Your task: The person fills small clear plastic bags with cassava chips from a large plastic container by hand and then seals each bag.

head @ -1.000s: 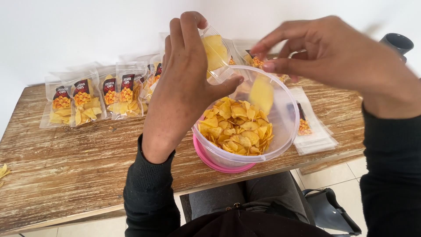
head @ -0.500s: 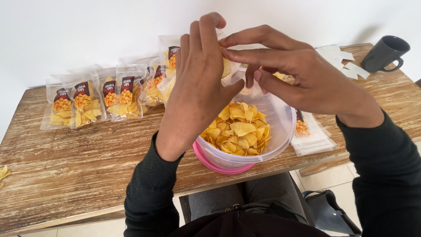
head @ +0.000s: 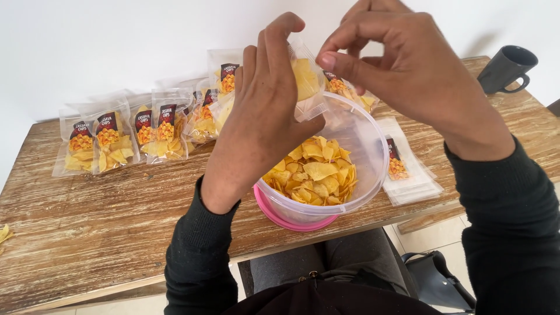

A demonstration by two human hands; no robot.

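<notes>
Bag (head: 304,81) of chips gripped in left hand (head: 265,116) above tub (head: 361,146); right hand (head: 402,64) beside it, fingertips pinched together, holding nothing visible.

head cam | worn on person's head | faces down and forward over wooden bench (head: 87,233) toward white wall | close to raised hands, lap at lower edge | single view, nothing shared
</notes>
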